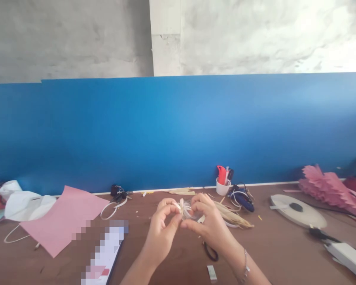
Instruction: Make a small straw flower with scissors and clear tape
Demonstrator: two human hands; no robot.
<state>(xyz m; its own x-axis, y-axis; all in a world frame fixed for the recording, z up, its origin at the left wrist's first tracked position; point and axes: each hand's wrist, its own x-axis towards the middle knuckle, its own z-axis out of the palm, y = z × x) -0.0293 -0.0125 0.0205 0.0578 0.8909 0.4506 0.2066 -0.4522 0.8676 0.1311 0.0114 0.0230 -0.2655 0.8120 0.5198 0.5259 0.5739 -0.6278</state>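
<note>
Above the table, my left hand (163,221) pinches a small pale looped ribbon (188,209) between thumb and fingers. My right hand (207,217) is curled at the ribbon's other side, its fingertips on or close to the translucent loops; exact contact is partly hidden. Dry straw-coloured husk strips (233,215) lie behind my right hand. Under my right wrist rests a black hair tie (210,252), with a small white tag (212,273) nearer to me.
A pixelated phone (106,253), pink paper (67,221) and a white face mask (29,206) lie left. Keys (120,194) and a white cup (222,187) of tools stand by the blue partition (166,134). Rightward are a ribbon roll (302,217), pink crepe paper (332,190) and a power strip (348,257).
</note>
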